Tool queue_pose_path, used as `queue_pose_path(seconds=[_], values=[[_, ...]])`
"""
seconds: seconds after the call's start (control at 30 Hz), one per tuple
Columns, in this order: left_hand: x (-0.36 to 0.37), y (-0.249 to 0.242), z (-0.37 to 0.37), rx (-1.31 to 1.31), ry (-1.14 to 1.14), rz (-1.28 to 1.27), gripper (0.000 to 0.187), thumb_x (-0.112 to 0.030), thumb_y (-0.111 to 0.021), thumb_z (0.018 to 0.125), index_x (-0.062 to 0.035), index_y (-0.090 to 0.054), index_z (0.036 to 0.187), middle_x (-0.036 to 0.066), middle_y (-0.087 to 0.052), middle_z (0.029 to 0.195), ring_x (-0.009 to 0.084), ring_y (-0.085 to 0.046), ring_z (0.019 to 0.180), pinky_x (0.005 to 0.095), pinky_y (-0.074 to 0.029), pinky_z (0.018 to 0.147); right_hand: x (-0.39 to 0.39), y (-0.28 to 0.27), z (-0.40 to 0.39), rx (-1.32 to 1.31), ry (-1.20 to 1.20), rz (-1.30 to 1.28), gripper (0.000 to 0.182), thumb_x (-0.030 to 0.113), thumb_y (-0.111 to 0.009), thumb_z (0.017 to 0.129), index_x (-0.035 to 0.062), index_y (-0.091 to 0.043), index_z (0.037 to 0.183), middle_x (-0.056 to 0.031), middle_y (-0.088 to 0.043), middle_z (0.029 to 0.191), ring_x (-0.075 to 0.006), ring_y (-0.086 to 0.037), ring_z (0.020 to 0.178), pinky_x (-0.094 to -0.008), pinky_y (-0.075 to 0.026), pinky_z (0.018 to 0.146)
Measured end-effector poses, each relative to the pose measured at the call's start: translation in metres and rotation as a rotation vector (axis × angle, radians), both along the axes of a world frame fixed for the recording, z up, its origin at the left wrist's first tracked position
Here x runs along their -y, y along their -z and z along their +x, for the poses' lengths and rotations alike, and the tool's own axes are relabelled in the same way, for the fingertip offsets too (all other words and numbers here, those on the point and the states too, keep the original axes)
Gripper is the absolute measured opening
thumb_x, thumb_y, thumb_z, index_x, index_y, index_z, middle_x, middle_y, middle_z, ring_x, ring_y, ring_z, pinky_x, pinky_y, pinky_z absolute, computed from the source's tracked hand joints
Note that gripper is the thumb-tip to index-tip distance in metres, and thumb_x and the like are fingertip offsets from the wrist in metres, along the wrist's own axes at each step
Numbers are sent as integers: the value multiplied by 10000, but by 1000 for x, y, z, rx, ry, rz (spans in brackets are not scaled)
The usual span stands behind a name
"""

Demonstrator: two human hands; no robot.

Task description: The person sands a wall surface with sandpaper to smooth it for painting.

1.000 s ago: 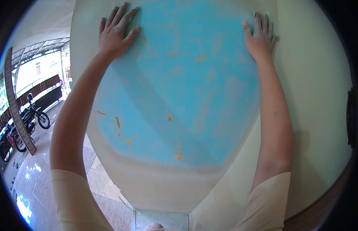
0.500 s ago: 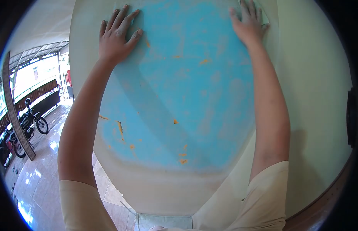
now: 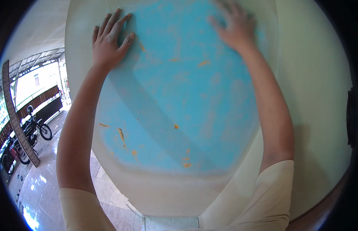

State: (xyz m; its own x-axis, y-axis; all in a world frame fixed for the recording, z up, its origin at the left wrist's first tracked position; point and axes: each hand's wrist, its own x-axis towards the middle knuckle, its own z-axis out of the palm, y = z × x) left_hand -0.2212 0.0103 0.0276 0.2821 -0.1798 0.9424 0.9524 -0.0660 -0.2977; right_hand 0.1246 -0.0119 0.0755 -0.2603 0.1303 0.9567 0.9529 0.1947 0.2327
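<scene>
A pillar face covered in worn blue paint [image 3: 179,96], with small orange chips and pale rubbed patches, stands right in front of me. My left hand [image 3: 109,38] lies flat on its upper left edge, fingers spread, holding nothing. High on the right, my right hand [image 3: 235,29] presses against the blue paint with fingers spread and is blurred by motion. The pale sheet seen under it earlier is hidden beneath the palm now. Both arms reach up in short beige sleeves.
Below the paint is the bare cream base of the pillar [image 3: 163,188]. A pale green wall [image 3: 313,96] adjoins on the right. At the left lie a glossy tiled floor [image 3: 40,184], a leaning plank [image 3: 17,115] and parked motorcycles [image 3: 34,127] by a fence.
My right hand has slid up and to the left across the blue paint, from the right edge toward the middle. My left hand has stayed in place.
</scene>
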Motion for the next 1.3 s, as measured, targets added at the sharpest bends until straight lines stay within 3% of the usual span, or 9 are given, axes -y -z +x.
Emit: queue_pose_path(seconds=[0.13,0.2,0.33,0.4,0.53,0.73,0.93,1.1,1.3], values=[[-2,-6,-6,-11,-9,5,561,-584,-465,939,-349,-466,1448,-40,-326,1595,233,-262,1487,529,-158,1208,-15,16,13,487,-69,83,536,399,-545,969,156,-467,1441,-88,-346,1541,-302,-223,1472,-578,-99,1205],[-5,-23,-8,-74,-50,13,595,-585,-461,951,-346,-404,1493,-18,-282,1618,258,-230,1499,561,-127,1199,-8,-6,33,-10,-106,44,512,362,-570,956,144,-486,1411,-83,-338,1549,-300,-227,1471,-583,-101,1201],[-2,-57,24,21,-36,44,616,-620,-416,957,-383,-345,1522,-18,-247,1632,289,-209,1504,625,-115,1176,-19,-17,35,-351,-63,210,479,338,-564,959,133,-498,1386,-88,-351,1544,-299,-231,1471,-574,-104,1201],[38,-54,69,312,-51,-253,636,-450,-436,982,-224,-295,1559,60,-152,1658,285,-65,1533,503,-31,1227,-2,-1,19,-68,-73,70,488,326,-552,970,131,-481,1412,-95,-361,1544,-301,-233,1470,-552,-125,1202],[31,-60,55,270,-71,-288,638,-454,-437,985,-228,-283,1561,45,-139,1661,263,-54,1535,498,-22,1230,-11,-2,46,385,-37,100,520,331,-551,971,153,-457,1450,-103,-364,1549,-309,-236,1466,-536,-138,1204],[38,-58,65,307,-36,-263,640,-465,-432,986,-219,-285,1558,34,-139,1661,231,-50,1535,478,-16,1236,-10,-22,38,-267,2,135,562,405,-530,971,200,-432,1485,-89,-313,1582,-335,-239,1457,-529,-136,1202],[39,-60,61,293,-29,-281,637,-448,-425,984,-202,-289,1556,50,-141,1659,249,-56,1534,485,-21,1234,-13,-39,0,466,67,90,534,387,-463,1003,208,-400,1502,-76,-271,1603,-318,-205,1479,-514,-118,1217],[40,-62,60,292,-83,-295,652,-464,-414,983,-196,-278,1561,64,-132,1659,267,-56,1533,493,-30,1233,-7,-70,-9,-254,117,79,571,445,-421,1008,182,-372,1513,-60,-235,1621,-261,-184,1500,-522,-98,1220],[40,-108,30,160,-138,-336,667,-539,-375,997,-243,-235,1577,45,-113,1664,255,-34,1535,506,-18,1229,12,-32,-53,336,-60,47,606,504,-381,1014,174,-353,1521,-56,-258,1609,-251,-162,1506,-507,-84,1238]])
